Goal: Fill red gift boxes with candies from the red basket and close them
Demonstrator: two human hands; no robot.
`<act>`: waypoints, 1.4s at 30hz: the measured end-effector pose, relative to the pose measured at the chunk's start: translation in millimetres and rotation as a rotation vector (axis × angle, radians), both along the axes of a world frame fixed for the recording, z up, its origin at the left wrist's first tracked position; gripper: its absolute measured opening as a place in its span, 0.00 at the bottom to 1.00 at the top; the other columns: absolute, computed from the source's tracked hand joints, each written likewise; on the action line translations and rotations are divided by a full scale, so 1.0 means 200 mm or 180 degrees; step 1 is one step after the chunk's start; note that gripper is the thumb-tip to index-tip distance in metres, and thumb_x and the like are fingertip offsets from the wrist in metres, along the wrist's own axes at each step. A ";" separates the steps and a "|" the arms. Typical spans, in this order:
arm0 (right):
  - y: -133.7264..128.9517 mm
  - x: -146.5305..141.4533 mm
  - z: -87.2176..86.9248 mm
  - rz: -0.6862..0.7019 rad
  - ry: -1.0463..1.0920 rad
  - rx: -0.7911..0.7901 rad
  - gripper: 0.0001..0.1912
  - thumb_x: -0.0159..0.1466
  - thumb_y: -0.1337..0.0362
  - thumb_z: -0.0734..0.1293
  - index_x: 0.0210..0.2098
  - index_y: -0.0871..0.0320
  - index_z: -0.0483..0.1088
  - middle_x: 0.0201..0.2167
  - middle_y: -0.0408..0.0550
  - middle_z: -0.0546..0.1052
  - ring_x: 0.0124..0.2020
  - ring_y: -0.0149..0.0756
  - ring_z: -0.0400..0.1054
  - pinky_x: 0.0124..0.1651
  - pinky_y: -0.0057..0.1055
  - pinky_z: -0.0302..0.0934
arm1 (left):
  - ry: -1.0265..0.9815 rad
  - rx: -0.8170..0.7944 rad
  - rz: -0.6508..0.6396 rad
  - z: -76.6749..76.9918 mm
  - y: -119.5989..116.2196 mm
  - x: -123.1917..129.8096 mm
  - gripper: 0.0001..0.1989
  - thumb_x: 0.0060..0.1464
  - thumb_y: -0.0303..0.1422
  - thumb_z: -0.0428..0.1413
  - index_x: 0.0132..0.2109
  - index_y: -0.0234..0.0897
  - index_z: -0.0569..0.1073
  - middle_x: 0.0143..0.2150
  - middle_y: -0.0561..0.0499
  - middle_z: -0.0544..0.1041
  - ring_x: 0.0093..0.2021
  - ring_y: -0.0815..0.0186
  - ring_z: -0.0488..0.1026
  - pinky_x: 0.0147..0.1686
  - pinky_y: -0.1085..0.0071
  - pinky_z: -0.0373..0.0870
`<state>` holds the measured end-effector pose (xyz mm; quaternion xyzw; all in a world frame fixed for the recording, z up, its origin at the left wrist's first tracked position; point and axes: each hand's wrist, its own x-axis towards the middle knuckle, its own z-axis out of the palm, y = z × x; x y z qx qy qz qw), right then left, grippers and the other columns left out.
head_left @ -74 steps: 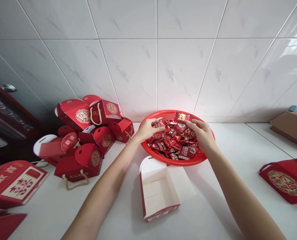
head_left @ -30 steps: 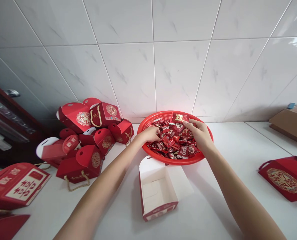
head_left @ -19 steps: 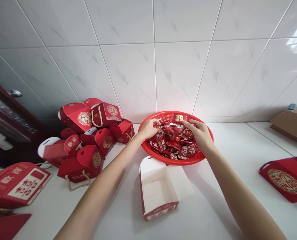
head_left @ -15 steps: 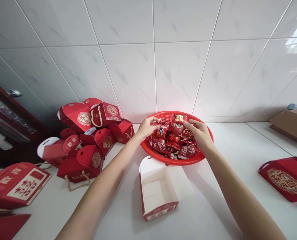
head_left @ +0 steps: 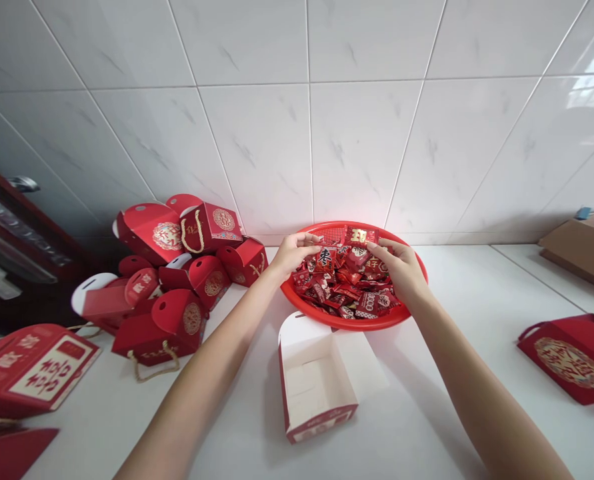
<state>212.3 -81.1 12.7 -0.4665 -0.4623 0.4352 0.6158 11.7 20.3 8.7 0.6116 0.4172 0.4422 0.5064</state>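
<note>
One tiled wall [head_left: 359, 147] ahead of me | white tabletop [head_left: 401, 427] | red basket [head_left: 349, 325] of loose packets [head_left: 347, 291] on it | open box [head_left: 314, 387], pale inside, just in front of the basket | my left hand [head_left: 293, 255] pinching a dark-lettered packet [head_left: 325, 260], my right hand [head_left: 403, 267] a gold-marked packet [head_left: 359, 236], both over the basket

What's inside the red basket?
A heap of red packets; the left hand and right hand each pinch one. The heap hides the bottom of the red basket.
</note>
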 end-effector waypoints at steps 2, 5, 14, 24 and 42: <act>0.00 0.00 0.00 0.0010 0.0017 0.0026 0.14 0.57 0.49 0.76 0.28 0.53 0.79 0.27 0.44 0.83 0.28 0.40 0.77 0.28 0.31 0.72 | -0.0050 -0.0019 -0.0001 0.00 0.00 0.00 0.13 0.36 0.30 0.68 0.33 0.37 0.76 0.34 0.52 0.79 0.36 0.65 0.75 0.43 0.65 0.72; -0.01 0.00 0.00 0.0037 0.0038 0.0027 0.14 0.58 0.50 0.75 0.28 0.53 0.79 0.27 0.44 0.83 0.27 0.39 0.77 0.28 0.31 0.72 | -0.0119 -0.0028 0.0027 -0.01 0.00 0.00 0.12 0.38 0.29 0.67 0.34 0.37 0.78 0.35 0.52 0.80 0.34 0.66 0.74 0.41 0.66 0.72; 0.01 0.01 -0.01 -0.0002 0.0084 -0.0027 0.15 0.55 0.48 0.76 0.29 0.53 0.79 0.27 0.45 0.83 0.27 0.41 0.78 0.29 0.33 0.73 | -0.0220 -0.0030 0.0022 -0.04 0.02 -0.01 0.10 0.39 0.29 0.68 0.33 0.36 0.79 0.33 0.52 0.80 0.33 0.67 0.75 0.40 0.67 0.72; 0.01 0.01 -0.01 -0.0040 0.0121 -0.0070 0.16 0.54 0.48 0.77 0.29 0.54 0.79 0.29 0.46 0.84 0.29 0.45 0.79 0.30 0.35 0.73 | -0.0256 -0.0155 -0.0001 -0.04 0.03 -0.01 0.09 0.40 0.26 0.67 0.32 0.34 0.78 0.30 0.53 0.79 0.32 0.68 0.74 0.41 0.67 0.71; 0.01 0.01 -0.02 -0.0057 0.0115 -0.0025 0.15 0.54 0.49 0.77 0.29 0.54 0.80 0.26 0.45 0.83 0.27 0.41 0.77 0.29 0.33 0.73 | 0.0010 0.0029 0.0173 -0.05 0.03 -0.01 0.09 0.47 0.24 0.64 0.37 0.35 0.77 0.30 0.54 0.78 0.32 0.67 0.75 0.41 0.67 0.72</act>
